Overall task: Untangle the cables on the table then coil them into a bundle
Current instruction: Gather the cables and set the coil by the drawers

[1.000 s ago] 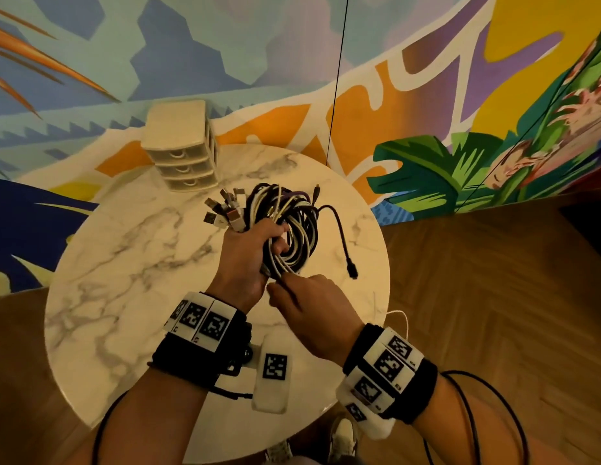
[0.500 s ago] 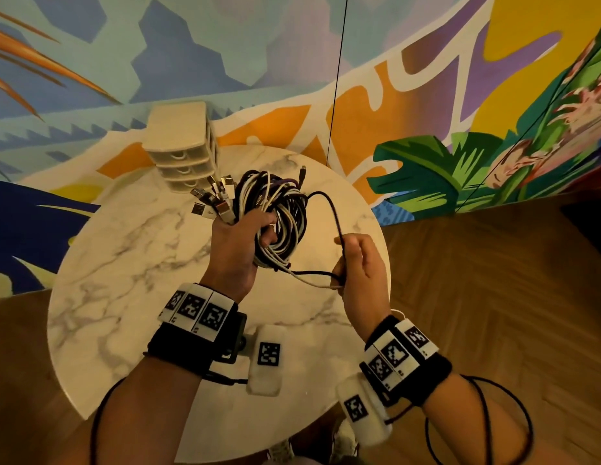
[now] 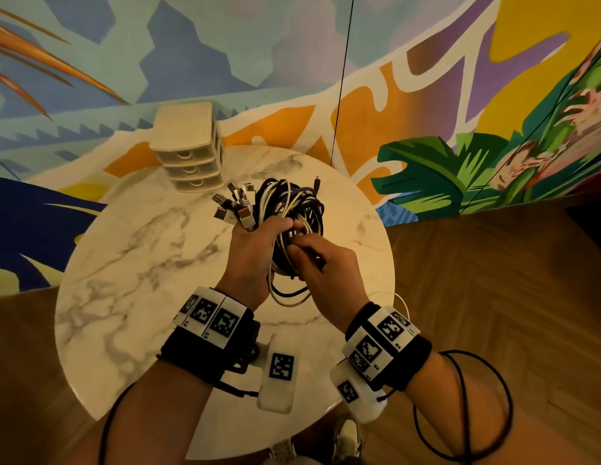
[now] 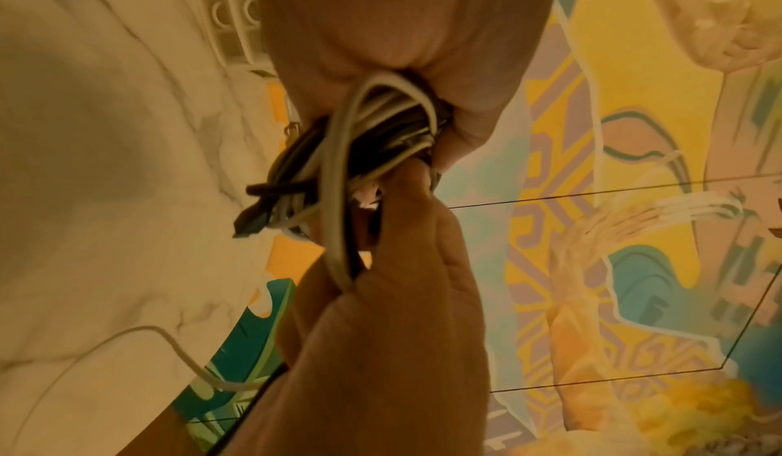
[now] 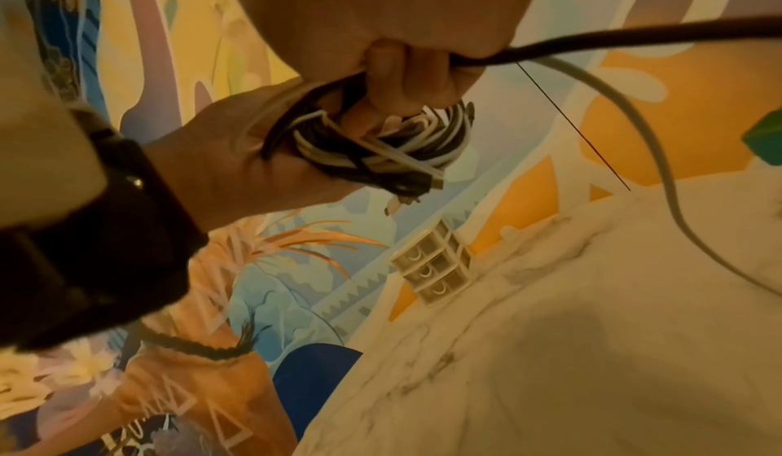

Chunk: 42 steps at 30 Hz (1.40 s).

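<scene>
The bundle (image 3: 289, 226) of black, white and purple cables is held in the air above the far half of the table (image 3: 131, 273), not resting on it. It forms a rough coil. A fan of plugs (image 3: 233, 206) sticks out of the coil on its left side, above the left hand. One small plug points up at the coil's far right edge. Two loose loops (one black, one white) hang below the coil, between the two wrists.

The left hand (image 3: 250, 260) grips the coil from the left, fingers and thumb curled tight round the gathered strands. In the left wrist view the strands (image 4: 372, 139) pass through the closed fist and emerge on the near side.

The right hand (image 3: 322, 266) meets the coil from the right, just beside the left thumb. Its fingertips pinch strands at the coil's middle. In the right wrist view a black cable (image 5: 613, 42) runs out of its curled fingers to the right.

A thin white wire lies on the table edge beside the right wrist.

A small three-drawer box (image 3: 188, 152) stands at the far left edge of the table, well apart from the hands. Behind the table a painted mural (image 3: 460, 95) covers the wall. The floor (image 3: 493, 297) is wood, laid in a herringbone pattern.
</scene>
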Tool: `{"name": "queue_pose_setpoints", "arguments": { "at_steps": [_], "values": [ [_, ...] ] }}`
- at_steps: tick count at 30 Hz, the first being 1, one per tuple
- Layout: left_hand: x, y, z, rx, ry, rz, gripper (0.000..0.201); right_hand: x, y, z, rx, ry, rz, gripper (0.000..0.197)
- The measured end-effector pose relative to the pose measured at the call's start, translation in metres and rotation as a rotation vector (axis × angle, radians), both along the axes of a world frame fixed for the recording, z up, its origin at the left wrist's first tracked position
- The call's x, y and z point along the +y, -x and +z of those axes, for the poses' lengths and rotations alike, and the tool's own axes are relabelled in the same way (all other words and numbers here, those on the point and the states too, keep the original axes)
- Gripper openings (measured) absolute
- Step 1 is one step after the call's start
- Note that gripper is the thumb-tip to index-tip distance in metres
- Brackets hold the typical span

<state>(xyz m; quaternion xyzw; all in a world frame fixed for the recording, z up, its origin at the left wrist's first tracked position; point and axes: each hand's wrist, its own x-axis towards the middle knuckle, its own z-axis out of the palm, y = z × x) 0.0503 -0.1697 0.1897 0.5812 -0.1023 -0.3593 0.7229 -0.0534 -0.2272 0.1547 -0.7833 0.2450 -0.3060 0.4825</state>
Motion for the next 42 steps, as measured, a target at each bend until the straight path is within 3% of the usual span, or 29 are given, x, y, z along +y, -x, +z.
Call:
{"name": "queue_pose_setpoints", "arguments": {
  "at_steps": [5,9,13,16,19,23,25,27,29,34,37,42],
  "values": [
    [0.002,-0.001,0.003,0.022,0.011,-0.187,0.015,-0.007,0.001,-0.002,0.019,-0.044,0.038,0.018],
    [-0.001,0.000,0.006,0.018,0.033,-0.183,0.019,-0.008,0.001,-0.002,0.032,-0.084,-0.009,0.004],
    [-0.005,-0.007,0.006,0.006,0.085,-0.053,0.019,-0.009,0.015,-0.019,0.069,-0.165,-0.091,0.035],
    [-0.005,-0.012,0.007,-0.002,0.163,-0.007,0.023,0.005,0.028,-0.033,0.089,-0.004,0.139,0.057],
    [-0.007,-0.007,0.009,0.031,0.229,-0.029,0.022,0.018,0.022,-0.044,0.222,0.066,0.308,0.048],
    [0.000,-0.007,0.010,0.075,0.257,-0.214,0.020,0.008,0.010,-0.048,0.268,0.011,0.348,0.044],
    [0.007,-0.012,0.010,0.068,0.285,-0.327,0.018,-0.011,0.008,-0.051,0.288,-0.143,0.355,0.043],
    [0.014,-0.017,0.008,-0.006,0.265,-0.388,0.025,-0.037,0.009,-0.052,0.338,-0.362,0.412,0.037],
    [0.021,-0.017,0.006,-0.134,0.192,-0.422,0.021,-0.059,0.010,-0.045,0.436,-0.433,0.440,0.040],
    [0.033,-0.020,0.002,-0.459,-0.059,-0.562,0.009,-0.097,0.012,-0.017,0.630,-0.301,0.306,0.045],
    [0.035,-0.015,-0.005,-0.544,-0.159,-0.642,0.040,-0.104,0.010,-0.001,0.727,-0.316,0.318,0.045],
    [0.032,-0.008,-0.024,-0.848,-0.346,-0.633,0.033,-0.088,-0.003,0.021,0.790,-0.234,0.307,0.039]
  ]
}}
